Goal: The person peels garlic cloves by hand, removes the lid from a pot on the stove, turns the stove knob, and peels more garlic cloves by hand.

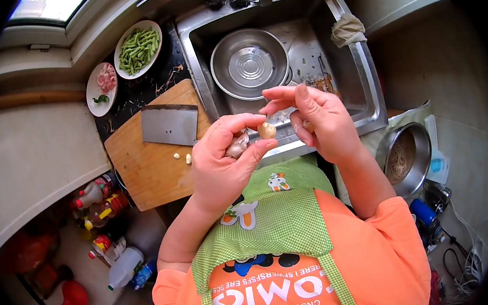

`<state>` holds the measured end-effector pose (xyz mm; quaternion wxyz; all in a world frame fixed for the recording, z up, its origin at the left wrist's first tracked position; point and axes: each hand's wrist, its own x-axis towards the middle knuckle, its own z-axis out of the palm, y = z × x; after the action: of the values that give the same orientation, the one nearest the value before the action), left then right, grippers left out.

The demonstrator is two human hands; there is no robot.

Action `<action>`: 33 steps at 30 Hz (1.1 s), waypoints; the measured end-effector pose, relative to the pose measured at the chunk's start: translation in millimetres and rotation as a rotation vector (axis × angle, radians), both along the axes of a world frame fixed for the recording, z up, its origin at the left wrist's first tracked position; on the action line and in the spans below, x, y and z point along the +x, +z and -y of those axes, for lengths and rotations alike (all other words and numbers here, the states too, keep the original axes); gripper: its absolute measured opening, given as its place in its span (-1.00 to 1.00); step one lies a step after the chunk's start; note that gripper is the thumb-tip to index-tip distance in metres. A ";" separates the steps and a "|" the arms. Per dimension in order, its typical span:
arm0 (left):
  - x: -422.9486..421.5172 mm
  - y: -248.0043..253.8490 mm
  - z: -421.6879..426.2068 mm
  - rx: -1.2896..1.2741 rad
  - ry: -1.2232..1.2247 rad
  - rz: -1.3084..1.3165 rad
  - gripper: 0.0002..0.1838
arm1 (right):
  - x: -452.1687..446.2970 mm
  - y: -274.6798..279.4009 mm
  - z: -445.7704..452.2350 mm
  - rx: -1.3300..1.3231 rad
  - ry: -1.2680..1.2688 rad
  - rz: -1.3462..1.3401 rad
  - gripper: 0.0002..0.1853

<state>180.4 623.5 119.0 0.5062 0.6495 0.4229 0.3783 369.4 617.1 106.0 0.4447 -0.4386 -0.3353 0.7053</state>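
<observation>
My left hand (213, 160) pinches a pale garlic clove (267, 130) between thumb and forefinger. A larger piece of garlic in its papery skin (236, 146) is tucked in the same palm. Close beside it, my right hand (327, 120) has its lower fingers curled round a small pale piece that looks like a garlic clove (308, 125); its forefinger reaches toward the left hand. To the left, a cleaver (169, 124) lies flat on a wooden cutting board (136, 172), with peeled garlic cloves (188, 158) near it.
A metal basin (250, 63) sits in the steel sink (374, 93) ahead. Behind the board are a plate of cut green beans (139, 50) and a plate with sliced meat (106, 78) and green pepper. Another metal bowl (423, 148) stands at right; several bottles (126, 268) are lower left.
</observation>
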 end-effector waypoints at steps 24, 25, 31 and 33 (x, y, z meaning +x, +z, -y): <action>-25.4 -21.2 10.9 0.138 0.159 -0.172 -0.68 | -35.3 -52.6 0.8 0.043 -0.013 0.237 -0.48; -25.8 -21.8 12.5 0.138 0.160 -0.171 -0.68 | -36.7 -45.8 1.1 -0.087 0.116 -0.010 -0.46; -32.7 -36.0 17.9 0.278 0.085 -0.245 -0.64 | -53.6 -39.4 10.5 -0.121 0.226 -0.107 -0.60; -31.0 -27.3 18.6 -0.024 0.149 -0.099 -0.64 | -51.7 -43.0 7.5 -0.310 0.102 -0.439 -0.69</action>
<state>149.5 604.9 91.8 0.4629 0.6282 0.4990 0.3770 317.8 609.7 63.0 0.3984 -0.3206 -0.1406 0.8478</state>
